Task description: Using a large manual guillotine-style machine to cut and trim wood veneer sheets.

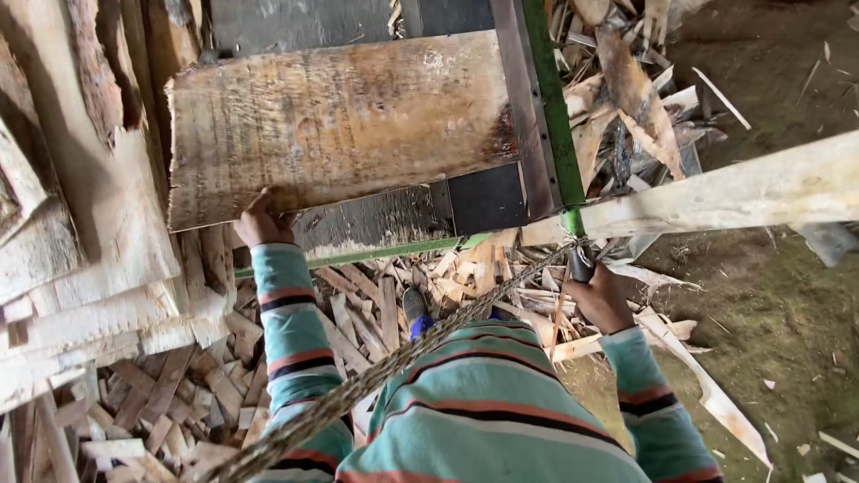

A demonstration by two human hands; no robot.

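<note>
Wood offcuts (268, 376) litter the floor. The left hand (259, 222) grips the stiff, rough, likely heavy plank (340, 121) at its lower corner; the right hand (601, 297) clasps a dark handle (581, 264).

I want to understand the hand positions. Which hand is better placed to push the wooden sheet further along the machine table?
Probably the left hand: it already grips the near edge of the wooden sheet. The right hand is busy holding a dark handle beside the green frame.

Rough wood slab (331, 116); matt green metal frame (553, 107); braided rope (376, 380).
</note>
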